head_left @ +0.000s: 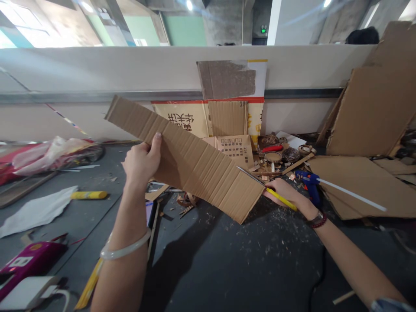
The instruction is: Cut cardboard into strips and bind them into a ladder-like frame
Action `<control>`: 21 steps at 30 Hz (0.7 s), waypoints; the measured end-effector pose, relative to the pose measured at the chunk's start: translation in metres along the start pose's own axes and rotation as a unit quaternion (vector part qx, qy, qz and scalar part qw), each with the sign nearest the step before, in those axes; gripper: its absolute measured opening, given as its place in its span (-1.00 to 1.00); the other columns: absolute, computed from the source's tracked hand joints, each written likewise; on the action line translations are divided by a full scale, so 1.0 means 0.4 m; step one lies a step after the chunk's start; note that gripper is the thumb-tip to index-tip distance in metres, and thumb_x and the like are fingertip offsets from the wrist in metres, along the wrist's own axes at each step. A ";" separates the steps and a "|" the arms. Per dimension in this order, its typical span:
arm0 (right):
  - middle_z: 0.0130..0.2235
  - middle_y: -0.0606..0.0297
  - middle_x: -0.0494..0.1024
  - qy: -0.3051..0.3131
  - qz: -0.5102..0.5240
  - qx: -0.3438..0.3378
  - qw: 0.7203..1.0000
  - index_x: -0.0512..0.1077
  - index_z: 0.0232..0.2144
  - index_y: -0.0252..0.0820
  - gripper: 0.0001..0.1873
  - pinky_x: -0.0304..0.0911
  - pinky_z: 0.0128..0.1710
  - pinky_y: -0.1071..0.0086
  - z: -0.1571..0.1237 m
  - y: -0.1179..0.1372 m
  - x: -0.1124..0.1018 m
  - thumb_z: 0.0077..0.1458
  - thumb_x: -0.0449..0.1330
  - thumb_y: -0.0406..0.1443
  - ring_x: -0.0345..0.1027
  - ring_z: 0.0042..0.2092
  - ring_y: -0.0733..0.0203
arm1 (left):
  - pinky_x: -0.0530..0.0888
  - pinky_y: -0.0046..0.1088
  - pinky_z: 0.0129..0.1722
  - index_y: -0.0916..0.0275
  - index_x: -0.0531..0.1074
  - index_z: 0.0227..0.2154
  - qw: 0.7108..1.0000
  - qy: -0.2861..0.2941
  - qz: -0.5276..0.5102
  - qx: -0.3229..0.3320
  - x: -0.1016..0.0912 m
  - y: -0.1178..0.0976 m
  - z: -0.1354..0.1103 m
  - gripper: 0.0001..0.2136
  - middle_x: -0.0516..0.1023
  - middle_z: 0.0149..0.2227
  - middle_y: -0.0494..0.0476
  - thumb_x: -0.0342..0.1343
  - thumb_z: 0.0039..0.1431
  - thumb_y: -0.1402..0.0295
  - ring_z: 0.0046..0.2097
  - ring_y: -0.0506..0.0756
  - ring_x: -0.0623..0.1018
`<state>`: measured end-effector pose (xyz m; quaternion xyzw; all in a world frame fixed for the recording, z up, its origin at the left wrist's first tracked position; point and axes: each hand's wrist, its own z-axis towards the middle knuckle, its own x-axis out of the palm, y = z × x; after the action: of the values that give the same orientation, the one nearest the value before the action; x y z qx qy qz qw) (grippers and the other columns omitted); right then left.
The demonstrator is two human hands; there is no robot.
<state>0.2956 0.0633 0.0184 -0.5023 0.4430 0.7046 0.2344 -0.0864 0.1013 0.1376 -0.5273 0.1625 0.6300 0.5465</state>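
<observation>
Head view: woven baskets (290,154) behind cardboard strip (185,158)

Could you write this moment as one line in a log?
left hand: holds cardboard strip | right hand: holds yellow-handled blade over strip's end

The cardboard strip (185,160) is plain tan, ribbed with darker crosswise stripes. The scissors (282,199) have a yellow handle and grey blades. To the right of them, the glue gun (308,187) is bright blue. At lower left, the case (30,260) is magenta with a white label, and the tube (89,195) above it is yellow. The floor (260,260) is dark grey, speckled with pale scraps. Behind the strip, the carton (178,117) is cream with a red top band and black characters. At top centre, the wall panel (185,30) is green.
</observation>
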 end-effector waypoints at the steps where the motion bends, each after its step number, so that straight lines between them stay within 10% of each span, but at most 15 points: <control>1: -0.45 0.17 0.55 0.000 0.004 -0.001 1.000 0.45 -0.51 -0.24 -0.76 0.07 -0.44 0.45 0.000 0.001 -0.001 0.05 0.07 -0.23 0.38 -0.42 0.20 | 0.38 -0.17 -0.26 0.28 0.44 -0.49 1.000 0.007 -0.002 0.002 0.000 0.001 0.001 -0.31 0.53 -0.28 0.40 -0.41 0.05 -0.19 -0.15 0.36 0.49; 21: -0.58 0.28 0.41 -0.013 0.017 0.011 1.000 0.44 -0.57 -0.30 -0.69 -0.01 -0.51 0.49 0.003 0.011 0.009 0.03 0.07 -0.19 0.20 -0.50 0.31 | 0.32 0.02 -0.21 0.38 0.39 -0.55 0.999 0.022 0.013 0.022 -0.014 0.019 0.003 -0.22 0.50 -0.31 0.48 -0.47 -0.04 -0.27 -0.17 0.39 0.46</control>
<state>0.2903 0.0618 0.0169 -0.4832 0.4558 0.7101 0.2335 -0.0945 0.0968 0.1399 -0.5269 0.1955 0.6216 0.5457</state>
